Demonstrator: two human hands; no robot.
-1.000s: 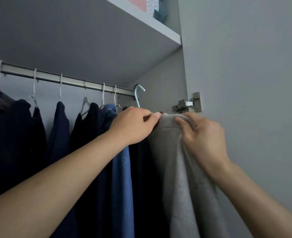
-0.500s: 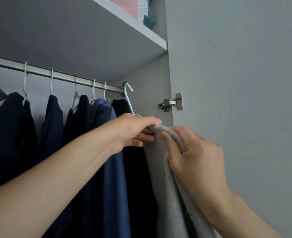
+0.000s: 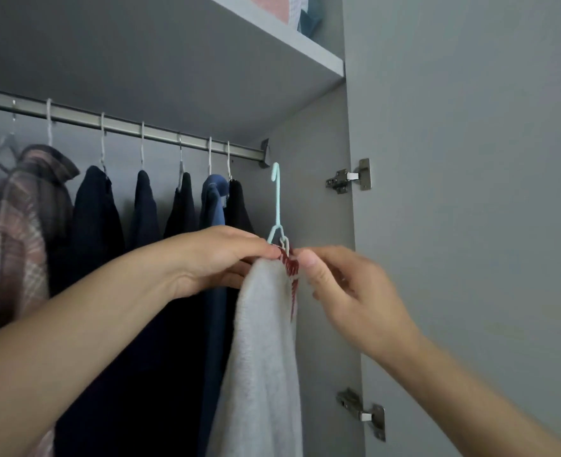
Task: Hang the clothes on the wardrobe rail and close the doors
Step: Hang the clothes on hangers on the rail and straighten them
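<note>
A pale grey garment (image 3: 262,357) with a red-striped collar hangs on a light blue hanger (image 3: 276,199). The hanger's hook stands just below and to the right of the end of the metal rail (image 3: 160,133), not on it. My left hand (image 3: 213,258) grips the top of the garment at the hanger's neck. From the other side, my right hand (image 3: 348,291) pinches the collar with thumb and curled fingers.
Several garments hang on the rail: a plaid shirt (image 3: 18,225), dark coats (image 3: 98,219) and a blue top (image 3: 213,206). The wardrobe's right door (image 3: 470,225) stands open on two hinges (image 3: 350,178). A shelf (image 3: 272,44) above holds folded items.
The hanger with the grey garment has come down off the rail end and a little to the right. My right hand has shifted from the shoulder fabric to the collar.
</note>
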